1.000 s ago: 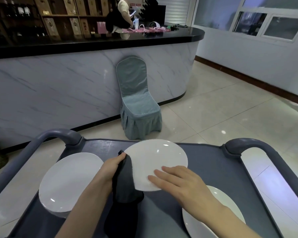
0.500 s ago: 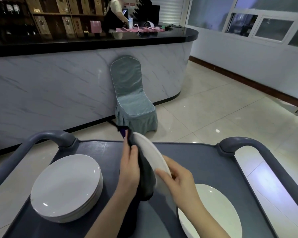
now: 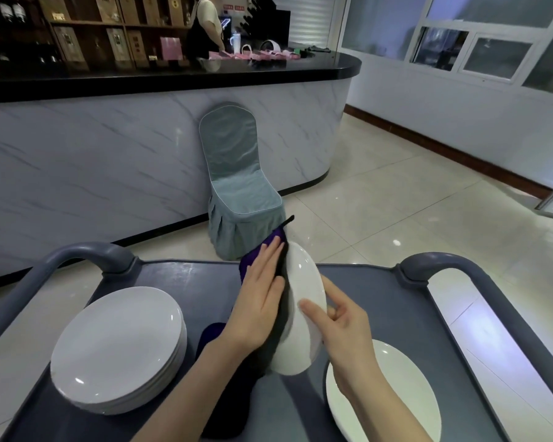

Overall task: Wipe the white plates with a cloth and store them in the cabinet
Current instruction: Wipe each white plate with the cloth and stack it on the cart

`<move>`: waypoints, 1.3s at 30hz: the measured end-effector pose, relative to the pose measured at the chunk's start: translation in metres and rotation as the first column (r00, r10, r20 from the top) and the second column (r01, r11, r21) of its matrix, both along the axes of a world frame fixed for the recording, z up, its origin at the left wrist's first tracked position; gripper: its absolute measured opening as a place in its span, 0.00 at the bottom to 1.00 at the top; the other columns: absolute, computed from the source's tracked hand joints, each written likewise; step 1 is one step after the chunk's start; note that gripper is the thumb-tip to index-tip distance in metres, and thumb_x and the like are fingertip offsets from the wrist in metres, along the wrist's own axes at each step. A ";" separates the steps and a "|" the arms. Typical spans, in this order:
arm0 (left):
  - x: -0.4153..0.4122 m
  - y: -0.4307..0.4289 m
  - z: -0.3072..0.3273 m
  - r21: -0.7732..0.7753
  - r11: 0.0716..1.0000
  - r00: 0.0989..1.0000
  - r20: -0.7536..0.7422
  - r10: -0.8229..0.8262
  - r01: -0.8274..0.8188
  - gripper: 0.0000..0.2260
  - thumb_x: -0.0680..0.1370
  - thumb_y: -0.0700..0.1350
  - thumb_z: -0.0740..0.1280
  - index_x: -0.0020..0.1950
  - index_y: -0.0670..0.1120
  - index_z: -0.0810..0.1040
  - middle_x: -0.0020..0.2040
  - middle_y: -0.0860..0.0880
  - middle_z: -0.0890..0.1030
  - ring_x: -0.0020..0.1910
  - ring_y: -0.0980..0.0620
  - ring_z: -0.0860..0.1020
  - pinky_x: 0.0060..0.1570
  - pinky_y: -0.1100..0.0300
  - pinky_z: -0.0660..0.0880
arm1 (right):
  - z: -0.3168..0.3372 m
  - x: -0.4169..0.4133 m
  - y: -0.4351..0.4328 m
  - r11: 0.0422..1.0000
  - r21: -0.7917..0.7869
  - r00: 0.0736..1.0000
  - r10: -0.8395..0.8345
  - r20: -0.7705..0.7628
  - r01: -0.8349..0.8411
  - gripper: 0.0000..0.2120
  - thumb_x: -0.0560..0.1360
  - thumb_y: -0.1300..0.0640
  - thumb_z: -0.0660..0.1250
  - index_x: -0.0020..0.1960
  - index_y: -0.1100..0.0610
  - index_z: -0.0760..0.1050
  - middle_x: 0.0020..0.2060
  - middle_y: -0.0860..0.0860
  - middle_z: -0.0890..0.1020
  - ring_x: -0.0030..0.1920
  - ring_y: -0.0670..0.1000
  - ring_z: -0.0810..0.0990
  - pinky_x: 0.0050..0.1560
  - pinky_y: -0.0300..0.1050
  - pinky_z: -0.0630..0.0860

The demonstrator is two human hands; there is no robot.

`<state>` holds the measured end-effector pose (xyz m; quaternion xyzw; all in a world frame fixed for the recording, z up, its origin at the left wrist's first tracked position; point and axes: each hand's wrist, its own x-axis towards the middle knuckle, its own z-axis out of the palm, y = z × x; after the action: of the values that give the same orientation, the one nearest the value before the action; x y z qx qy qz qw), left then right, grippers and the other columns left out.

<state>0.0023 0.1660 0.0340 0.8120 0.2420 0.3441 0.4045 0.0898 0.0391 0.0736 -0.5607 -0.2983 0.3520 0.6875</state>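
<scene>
The white plate (image 3: pixel 304 307) stands on its edge, a little tilted, above the middle of the grey worktop (image 3: pixel 380 298) of a cart. The left hand (image 3: pixel 259 301) lies flat on a dark purple cloth (image 3: pixel 253 260) and presses it against the left face of the white plate. Its fingers are straight and close together, not curled around anything. The cloth hangs down from under this hand to the worktop near the wrist. The right hand (image 3: pixel 348 333) holds the white plate at its right rim. The thumb lies on the face turned to the camera and the other fingers are bent behind the rim, so they are clamped on it. On the left of the worktop sits a stack of white plates (image 3: pixel 115 346). On the near right lies a single plate (image 3: pixel 396 393), partly covered by the right forearm. Far behind the cart, a covered chair (image 3: pixel 237 186) stands against a marble-fronted bar (image 3: pixel 109 154)
</scene>
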 end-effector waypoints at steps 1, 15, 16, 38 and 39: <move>0.000 0.000 0.001 -0.017 1.000 1.000 -0.017 0.008 -0.008 0.23 0.83 0.43 0.52 0.76 0.59 0.53 0.79 0.59 0.54 0.78 0.59 0.49 0.77 0.46 0.52 | 0.001 0.000 -0.001 1.000 0.008 1.000 0.010 -0.002 -0.010 0.22 0.77 0.69 0.67 0.59 0.44 0.82 0.52 0.51 0.87 0.49 0.51 0.86 0.45 0.37 0.79; -0.009 -0.005 -0.010 0.032 0.999 0.997 -0.061 -0.041 0.043 0.24 0.82 0.45 0.52 0.77 0.59 0.53 0.79 0.59 0.54 0.79 0.58 0.49 0.77 0.43 0.51 | -0.004 0.001 -0.003 0.999 -0.035 0.999 -0.002 0.035 0.004 0.22 0.76 0.71 0.66 0.61 0.48 0.81 0.54 0.48 0.86 0.54 0.50 0.85 0.48 0.35 0.78; -0.011 -0.011 -0.013 0.114 0.989 0.994 -0.071 -0.082 0.090 0.25 0.82 0.46 0.52 0.79 0.58 0.53 0.80 0.59 0.53 0.79 0.56 0.48 0.77 0.44 0.50 | -0.003 0.002 -0.002 0.999 -0.042 0.999 -0.016 0.048 0.018 0.22 0.76 0.70 0.66 0.62 0.48 0.81 0.54 0.48 0.86 0.53 0.49 0.85 0.47 0.35 0.78; -0.021 -0.004 -0.051 -0.124 0.991 0.998 0.037 -0.042 0.046 0.24 0.82 0.47 0.53 0.77 0.64 0.57 0.78 0.64 0.57 0.78 0.61 0.52 0.74 0.66 0.51 | -0.007 0.018 -0.013 0.983 -0.147 0.994 0.104 -0.045 -0.109 0.20 0.76 0.67 0.68 0.64 0.51 0.79 0.55 0.53 0.86 0.53 0.54 0.85 0.43 0.39 0.80; -0.018 -0.001 -0.046 -0.093 0.994 0.999 0.021 -0.050 0.051 0.24 0.82 0.48 0.53 0.77 0.64 0.57 0.78 0.64 0.57 0.78 0.61 0.52 0.74 0.67 0.51 | -0.006 0.017 -0.011 0.982 -0.148 0.993 0.115 -0.036 -0.120 0.20 0.76 0.67 0.68 0.64 0.51 0.79 0.55 0.53 0.86 0.53 0.54 0.85 0.43 0.39 0.79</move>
<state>-0.0156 0.1648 -0.0116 0.7948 0.2333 0.3297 0.4529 0.1070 0.0278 0.0672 -0.5872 -0.2941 0.4211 0.6256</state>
